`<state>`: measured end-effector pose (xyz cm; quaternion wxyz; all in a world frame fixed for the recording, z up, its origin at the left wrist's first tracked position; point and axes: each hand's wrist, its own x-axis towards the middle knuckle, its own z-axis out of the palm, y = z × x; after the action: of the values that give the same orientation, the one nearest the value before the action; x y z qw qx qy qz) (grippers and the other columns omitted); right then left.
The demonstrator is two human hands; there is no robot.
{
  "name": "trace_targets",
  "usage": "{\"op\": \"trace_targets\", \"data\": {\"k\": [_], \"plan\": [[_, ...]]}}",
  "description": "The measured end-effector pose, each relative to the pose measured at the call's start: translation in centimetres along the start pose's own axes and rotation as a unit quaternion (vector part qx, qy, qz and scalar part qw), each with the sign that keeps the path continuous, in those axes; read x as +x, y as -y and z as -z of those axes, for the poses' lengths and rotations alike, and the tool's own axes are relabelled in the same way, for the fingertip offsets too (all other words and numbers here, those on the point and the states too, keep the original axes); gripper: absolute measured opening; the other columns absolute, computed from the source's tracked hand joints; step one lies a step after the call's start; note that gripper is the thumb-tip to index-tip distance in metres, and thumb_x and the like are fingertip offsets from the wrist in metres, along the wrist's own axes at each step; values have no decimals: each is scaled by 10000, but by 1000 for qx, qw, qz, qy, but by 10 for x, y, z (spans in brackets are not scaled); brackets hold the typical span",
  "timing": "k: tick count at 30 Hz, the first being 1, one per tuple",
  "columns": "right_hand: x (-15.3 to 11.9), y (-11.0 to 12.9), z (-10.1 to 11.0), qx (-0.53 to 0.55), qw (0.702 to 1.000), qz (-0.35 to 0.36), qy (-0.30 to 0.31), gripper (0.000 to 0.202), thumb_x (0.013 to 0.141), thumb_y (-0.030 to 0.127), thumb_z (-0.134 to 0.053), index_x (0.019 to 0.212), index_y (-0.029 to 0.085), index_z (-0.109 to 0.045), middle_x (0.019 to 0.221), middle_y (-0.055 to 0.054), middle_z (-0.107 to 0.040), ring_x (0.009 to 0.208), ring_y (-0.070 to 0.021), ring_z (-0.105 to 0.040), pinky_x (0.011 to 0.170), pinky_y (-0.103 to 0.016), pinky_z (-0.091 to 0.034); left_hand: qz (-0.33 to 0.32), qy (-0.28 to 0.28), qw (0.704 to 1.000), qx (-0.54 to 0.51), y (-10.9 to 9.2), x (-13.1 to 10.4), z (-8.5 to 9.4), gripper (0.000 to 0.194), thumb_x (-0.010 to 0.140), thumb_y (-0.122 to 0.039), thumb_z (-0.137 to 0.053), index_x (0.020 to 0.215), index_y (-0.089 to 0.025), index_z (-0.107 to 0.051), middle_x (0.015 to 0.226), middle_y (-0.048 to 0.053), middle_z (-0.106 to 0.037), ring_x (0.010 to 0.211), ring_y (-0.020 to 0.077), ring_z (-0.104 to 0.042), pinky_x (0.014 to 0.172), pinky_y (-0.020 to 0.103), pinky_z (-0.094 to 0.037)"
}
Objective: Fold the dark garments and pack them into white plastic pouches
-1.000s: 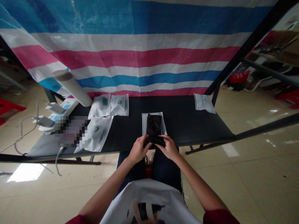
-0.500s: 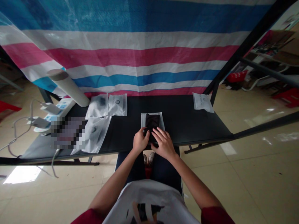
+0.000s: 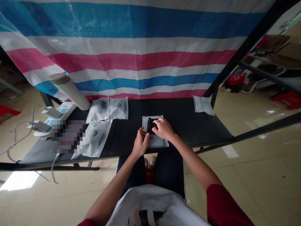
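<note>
A small bundle of folded black cloth [image 3: 150,126] lies on a flat translucent white bag [image 3: 158,143] in front of me, near the table's front edge. My right hand [image 3: 163,128] reaches over the bundle from the right, its fingers bent and closed on the cloth's upper right part. At the bundle's lower left is my left hand [image 3: 141,142], with thumb and fingers apart around the corner of the cloth. The fingers hide part of the bundle.
On the black table [image 3: 183,122], several filled white bags lie at left, including one bag [image 3: 118,108]; another bag [image 3: 203,105] lies far right. A tall bottle [image 3: 70,91], a power strip [image 3: 62,111] with plugs, and a blurred-out item [image 3: 69,136] stand left. Striped sheeting [image 3: 141,59] hangs behind.
My right hand has moved up and its fingers have bent onto the cloth. The bag's lower part now shows below the bundle. My left hand has shifted slightly left.
</note>
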<state>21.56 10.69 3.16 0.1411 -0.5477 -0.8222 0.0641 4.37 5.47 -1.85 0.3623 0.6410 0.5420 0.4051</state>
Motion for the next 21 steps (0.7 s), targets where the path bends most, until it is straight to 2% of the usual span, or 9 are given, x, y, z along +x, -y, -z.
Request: {"op": "trace_targets", "data": {"k": [4, 9, 13, 17, 19, 21], "plan": [[29, -11, -2, -12, 1000, -27, 12, 309, 919, 274, -454, 1035, 138, -706, 1117, -132, -655, 1087, -271, -544, 982, -374, -405, -3, 4, 1000, 16, 0, 0, 0, 468, 961, -449, -424, 1329, -166, -368, 995, 53, -597, 853, 160, -593, 803, 316, -478], [45, -13, -15, -15, 995, -86, 50, 326, 979, 301, -376, 1162, 188, -621, 1153, -110, -647, 1034, -246, -610, 911, -368, -440, -37, 7, 997, 65, 4, -3, -3, 430, 956, -426, -449, 1304, -177, -412, 1008, 68, -607, 895, 189, -597, 829, 354, -488], [46, -14, -23, -23, 992, -104, 71, 446, 998, 489, -333, 1138, 170, -611, 1123, -141, -673, 1032, -258, -644, 908, -370, -446, -109, 22, 984, 136, -8, -9, -7, 279, 952, -352, -456, 1157, -179, -532, 1041, 99, -600, 982, 234, -578, 868, 395, -483], [49, -20, -24, 22, 991, -102, 79, 671, 889, 714, -406, 1173, 138, -604, 1137, -173, -683, 1072, -287, -646, 906, -369, -457, -187, 94, 966, 152, -29, -9, -23, 209, 945, -270, -434, 1073, -191, -579, 1008, 93, -609, 986, 238, -574, 883, 399, -482], [52, -25, -21, 76, 984, -112, 114, 721, 798, 742, -545, 1213, 154, -594, 1165, -154, -688, 1068, -278, -652, 880, -344, -471, -206, 133, 955, 168, -36, -6, -34, 217, 935, -263, -444, 1080, -192, -589, 1002, 90, -605, 969, 237, -572, 875, 402, -485], [53, -28, -17, 128, 972, -106, 164, 697, 710, 719, -669, 1162, 190, -637, 1128, -110, -715, 1032, -258, -669, 841, -309, -483, -212, 160, 945, 192, -37, -3, -43, 226, 922, -267, -469, 1089, -186, -597, 1015, 90, -599, 959, 239, -568, 881, 414, -481]]}}
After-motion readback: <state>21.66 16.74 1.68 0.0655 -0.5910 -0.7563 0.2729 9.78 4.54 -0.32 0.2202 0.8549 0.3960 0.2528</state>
